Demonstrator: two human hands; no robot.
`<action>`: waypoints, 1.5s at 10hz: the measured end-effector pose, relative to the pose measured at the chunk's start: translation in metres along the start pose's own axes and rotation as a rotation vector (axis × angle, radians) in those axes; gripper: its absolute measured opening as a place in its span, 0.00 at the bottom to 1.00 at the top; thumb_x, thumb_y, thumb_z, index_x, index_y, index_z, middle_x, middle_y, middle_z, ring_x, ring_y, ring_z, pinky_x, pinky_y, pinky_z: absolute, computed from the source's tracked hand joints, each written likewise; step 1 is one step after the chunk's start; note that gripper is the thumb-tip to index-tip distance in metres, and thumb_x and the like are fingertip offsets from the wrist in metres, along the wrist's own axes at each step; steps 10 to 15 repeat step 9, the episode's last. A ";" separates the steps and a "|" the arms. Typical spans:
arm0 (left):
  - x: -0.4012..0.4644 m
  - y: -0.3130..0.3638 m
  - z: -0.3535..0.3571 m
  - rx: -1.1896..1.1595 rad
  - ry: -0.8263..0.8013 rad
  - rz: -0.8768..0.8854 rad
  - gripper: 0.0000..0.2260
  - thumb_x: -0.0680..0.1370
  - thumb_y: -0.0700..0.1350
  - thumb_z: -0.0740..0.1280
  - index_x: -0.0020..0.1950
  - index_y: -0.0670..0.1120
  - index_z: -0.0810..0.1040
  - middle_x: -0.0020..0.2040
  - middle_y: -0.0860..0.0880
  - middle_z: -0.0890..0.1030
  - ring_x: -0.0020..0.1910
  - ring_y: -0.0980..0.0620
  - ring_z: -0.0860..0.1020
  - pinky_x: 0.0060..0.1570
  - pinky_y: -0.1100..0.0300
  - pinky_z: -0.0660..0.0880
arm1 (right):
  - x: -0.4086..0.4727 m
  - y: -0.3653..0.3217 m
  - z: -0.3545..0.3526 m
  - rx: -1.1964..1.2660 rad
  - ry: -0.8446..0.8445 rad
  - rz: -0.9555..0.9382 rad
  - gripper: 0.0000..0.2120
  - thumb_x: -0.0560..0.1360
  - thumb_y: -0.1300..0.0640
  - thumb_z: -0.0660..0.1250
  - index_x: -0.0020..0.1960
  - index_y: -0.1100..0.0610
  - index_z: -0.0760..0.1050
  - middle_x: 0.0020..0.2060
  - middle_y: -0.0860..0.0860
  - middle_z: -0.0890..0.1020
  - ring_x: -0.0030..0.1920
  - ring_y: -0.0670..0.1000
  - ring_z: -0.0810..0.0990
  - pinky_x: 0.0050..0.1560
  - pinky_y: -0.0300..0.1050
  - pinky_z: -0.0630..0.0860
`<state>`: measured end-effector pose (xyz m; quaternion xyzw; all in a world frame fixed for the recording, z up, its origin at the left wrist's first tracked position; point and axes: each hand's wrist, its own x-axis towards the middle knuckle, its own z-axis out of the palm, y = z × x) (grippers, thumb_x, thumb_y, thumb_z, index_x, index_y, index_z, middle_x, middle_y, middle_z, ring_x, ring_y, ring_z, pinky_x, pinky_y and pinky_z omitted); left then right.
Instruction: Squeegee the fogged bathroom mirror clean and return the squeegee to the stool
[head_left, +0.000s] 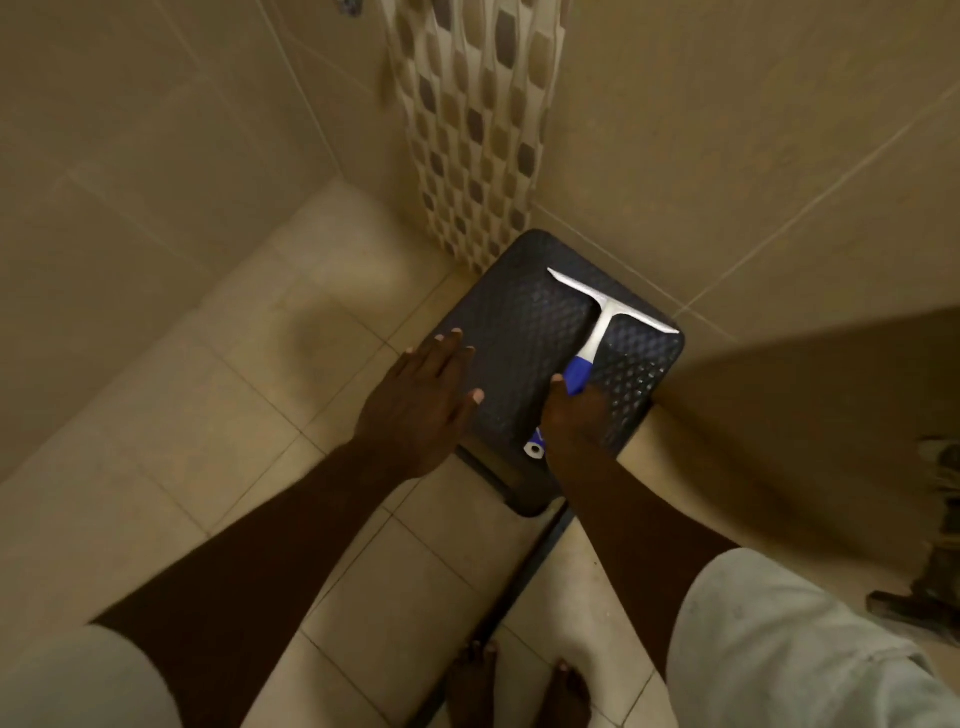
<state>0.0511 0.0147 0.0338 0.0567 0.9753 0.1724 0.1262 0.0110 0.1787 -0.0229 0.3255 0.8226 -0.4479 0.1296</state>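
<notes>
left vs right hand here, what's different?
The left hand lies open, fingers spread flat on the stool; the right hand is closed around the squeegee handle. Left holds nothing; right holds the tool. Both are bare and over the stool top.

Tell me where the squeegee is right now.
In the head view, the squeegee lies on the dark stool in the tiled corner, blade toward the wall, with the right hand closed on its blue handle; the left hand is beside it.
</notes>
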 end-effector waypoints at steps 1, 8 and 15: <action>0.000 -0.003 0.006 0.009 -0.011 -0.011 0.26 0.81 0.55 0.51 0.76 0.46 0.54 0.78 0.46 0.53 0.76 0.48 0.52 0.71 0.56 0.45 | 0.004 0.004 0.004 -0.080 0.000 -0.045 0.22 0.78 0.51 0.62 0.68 0.62 0.66 0.64 0.59 0.75 0.63 0.56 0.73 0.62 0.43 0.64; 0.005 0.008 0.010 -0.008 -0.052 -0.046 0.26 0.80 0.55 0.51 0.76 0.46 0.52 0.78 0.47 0.51 0.76 0.49 0.49 0.72 0.54 0.46 | 0.019 0.017 0.006 -0.172 -0.042 -0.074 0.24 0.76 0.45 0.63 0.66 0.60 0.67 0.60 0.58 0.76 0.59 0.55 0.76 0.62 0.45 0.69; 0.004 0.007 0.007 -0.004 -0.031 -0.041 0.26 0.81 0.55 0.51 0.76 0.46 0.53 0.78 0.47 0.51 0.76 0.50 0.50 0.71 0.55 0.45 | 0.011 0.018 -0.003 -0.244 0.036 -0.129 0.26 0.75 0.44 0.63 0.65 0.60 0.68 0.60 0.59 0.76 0.59 0.56 0.75 0.62 0.51 0.71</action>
